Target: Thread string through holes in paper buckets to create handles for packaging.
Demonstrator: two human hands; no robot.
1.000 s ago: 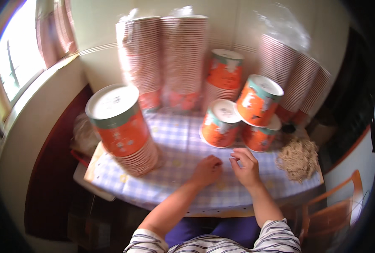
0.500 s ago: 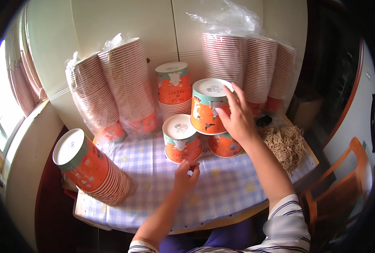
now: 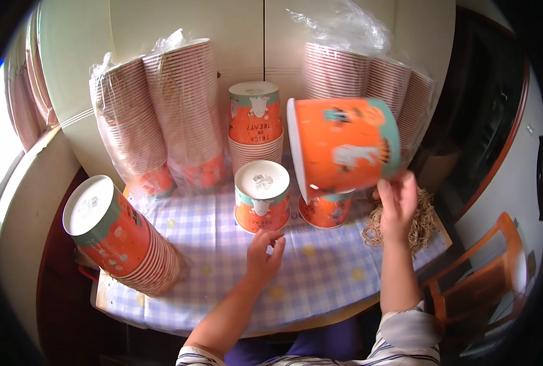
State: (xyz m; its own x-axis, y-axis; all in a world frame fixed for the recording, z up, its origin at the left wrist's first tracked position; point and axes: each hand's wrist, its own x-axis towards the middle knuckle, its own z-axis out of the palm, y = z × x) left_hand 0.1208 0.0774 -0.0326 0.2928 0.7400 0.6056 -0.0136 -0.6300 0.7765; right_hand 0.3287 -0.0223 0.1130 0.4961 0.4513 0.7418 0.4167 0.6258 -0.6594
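Note:
My right hand (image 3: pixel 398 204) grips an orange and green paper bucket (image 3: pixel 341 143) by its base end, below the green band. The bucket lies on its side in the air, its white rim turned left, smeared slightly by motion. My left hand (image 3: pixel 266 253) rests loosely curled, thumb apart, with nothing visible in it. Its fingertips are at the front of an upside-down paper bucket (image 3: pixel 262 213) on the table, whether touching I cannot tell. Another upside-down bucket (image 3: pixel 325 211) stands to the right of that one, partly hidden behind the raised bucket.
Nested bucket stacks stand behind (image 3: pixel 255 122) and at left, the left stack (image 3: pixel 122 235) leaning. Plastic-wrapped stacks rise at back left (image 3: pixel 183 110) and back right (image 3: pixel 338 73). Tangled tan cords (image 3: pixel 419 229) lie right on the checked tablecloth (image 3: pixel 222 287). A wooden chair (image 3: pixel 485 274) is at right.
My right hand has drawn the bucket up toward me and to the right, tipping it from upside down onto its side. My left hand has hardly moved. The view has shifted slightly.

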